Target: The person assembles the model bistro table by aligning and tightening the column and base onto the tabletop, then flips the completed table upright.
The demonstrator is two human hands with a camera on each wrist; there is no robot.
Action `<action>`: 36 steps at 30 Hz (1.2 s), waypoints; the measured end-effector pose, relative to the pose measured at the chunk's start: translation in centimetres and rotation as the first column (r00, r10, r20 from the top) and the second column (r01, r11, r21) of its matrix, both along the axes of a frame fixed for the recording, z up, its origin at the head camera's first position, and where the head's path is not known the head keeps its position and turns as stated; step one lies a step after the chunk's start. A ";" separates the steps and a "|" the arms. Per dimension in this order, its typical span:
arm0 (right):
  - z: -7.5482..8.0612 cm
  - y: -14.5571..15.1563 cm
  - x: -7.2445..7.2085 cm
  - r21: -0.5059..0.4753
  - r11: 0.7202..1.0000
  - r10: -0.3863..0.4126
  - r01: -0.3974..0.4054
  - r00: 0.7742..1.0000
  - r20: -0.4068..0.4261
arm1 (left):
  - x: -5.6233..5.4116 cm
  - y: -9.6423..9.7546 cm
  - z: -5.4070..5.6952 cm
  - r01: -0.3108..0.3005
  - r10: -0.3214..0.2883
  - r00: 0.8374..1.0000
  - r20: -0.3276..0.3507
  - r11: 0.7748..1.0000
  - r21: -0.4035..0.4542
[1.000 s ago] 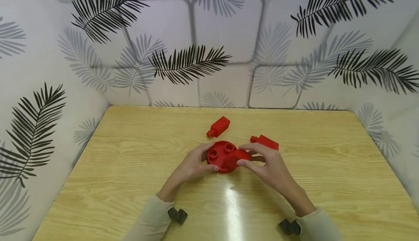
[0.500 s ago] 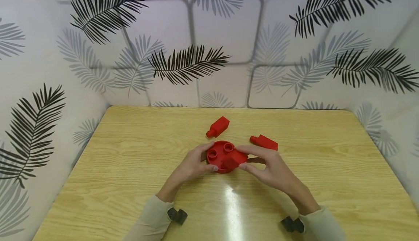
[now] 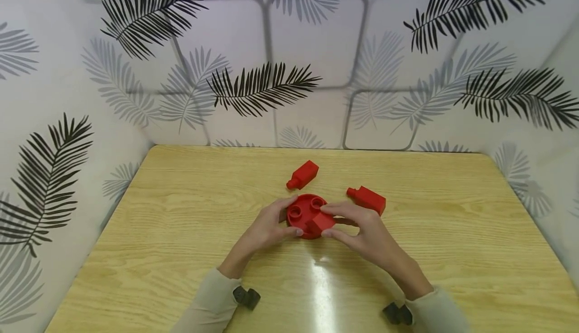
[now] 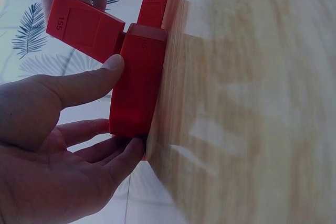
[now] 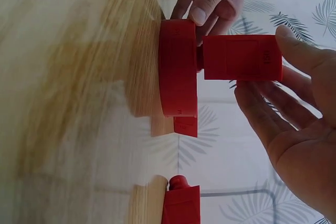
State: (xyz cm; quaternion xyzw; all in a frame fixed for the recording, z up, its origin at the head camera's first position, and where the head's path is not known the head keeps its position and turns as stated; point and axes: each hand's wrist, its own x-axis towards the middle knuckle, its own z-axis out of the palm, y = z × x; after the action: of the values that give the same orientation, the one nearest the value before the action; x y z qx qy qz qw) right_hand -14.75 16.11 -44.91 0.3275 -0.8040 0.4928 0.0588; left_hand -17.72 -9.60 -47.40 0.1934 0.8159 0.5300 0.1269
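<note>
A shallow round red disc (image 3: 305, 212) with raised ring sockets lies on the table. My left hand (image 3: 268, 226) grips it by its left rim, thumb in front and fingers behind. With thumb and fingers my right hand (image 3: 367, 231) pinches a red block (image 3: 323, 221) over the disc's right front part. In the right wrist view the block (image 5: 241, 57) stands out from the disc (image 5: 178, 69), its narrow peg end at the disc's face. The left wrist view shows the block (image 4: 86, 28) leaning away; how deep the peg sits cannot be seen.
A red block with a knobbed end (image 3: 304, 174) lies behind the disc. Another such block (image 3: 368, 200) lies to the right, just behind my right hand. The wooden table (image 3: 203, 187) ends at a leaf-patterned backdrop (image 3: 312, 41).
The block in my right hand has tipped from leaning right to more upright, and the right fingers have shifted left with it. My left hand keeps its grip on the disc.
</note>
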 end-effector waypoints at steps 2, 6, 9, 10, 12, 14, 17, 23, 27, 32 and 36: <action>0.0 0.0 0.1 0.005 1.000 0.007 -0.007 1.000 0.021 | 0.0 0.0 0.0 -0.003 0.003 1.000 -0.010 1.000 -0.017; 0.2 0.1 0.1 0.010 0.999 0.033 -0.034 0.998 0.059 | 0.0 0.0 0.0 -0.014 0.012 0.999 -0.039 0.999 -0.046; 0.4 0.1 0.0 0.016 0.999 0.045 -0.046 0.997 0.067 | 0.0 0.1 0.1 -0.020 0.017 0.999 -0.052 0.998 -0.056; 0.4 0.2 0.0 0.020 0.999 0.049 -0.050 0.996 0.071 | 0.0 0.1 0.2 -0.019 0.016 0.999 -0.051 0.998 -0.054; 0.5 0.3 0.0 0.025 0.998 0.059 -0.061 0.995 0.080 | 0.0 0.1 0.2 -0.020 0.018 0.999 -0.043 0.998 -0.052; 0.6 0.5 0.0 0.027 0.998 0.061 -0.064 0.994 0.094 | 0.0 0.2 0.1 -0.016 0.015 0.999 -0.033 0.999 -0.038; 0.5 0.6 0.0 0.029 0.998 0.055 -0.057 0.994 0.091 | 0.0 0.2 -0.1 -0.012 0.012 1.000 -0.006 1.000 -0.010; 0.4 0.7 -0.1 0.035 0.998 0.051 -0.054 0.994 0.097 | 0.0 0.2 0.0 -0.008 0.008 1.000 0.002 1.000 -0.012; 0.4 0.9 -0.2 0.018 0.998 0.065 -0.067 0.990 0.124 | 0.0 0.3 0.0 0.001 -0.001 1.000 -0.009 1.000 -0.019; 0.4 0.7 -0.4 0.007 0.995 0.096 -0.098 0.986 0.136 | 0.0 0.2 -0.1 0.021 -0.021 1.000 -0.009 1.000 0.015; 0.3 0.3 -0.7 0.058 0.991 0.109 -0.118 0.983 0.146 | 0.0 0.0 -0.2 0.042 -0.043 0.999 0.017 0.997 0.066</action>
State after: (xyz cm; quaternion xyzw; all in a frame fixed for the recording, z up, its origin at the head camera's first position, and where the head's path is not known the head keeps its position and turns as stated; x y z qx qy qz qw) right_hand -15.44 16.39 -44.59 0.3384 -0.8021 0.4905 -0.0381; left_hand -17.76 -9.58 -47.62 0.2099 0.7927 0.5552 0.1391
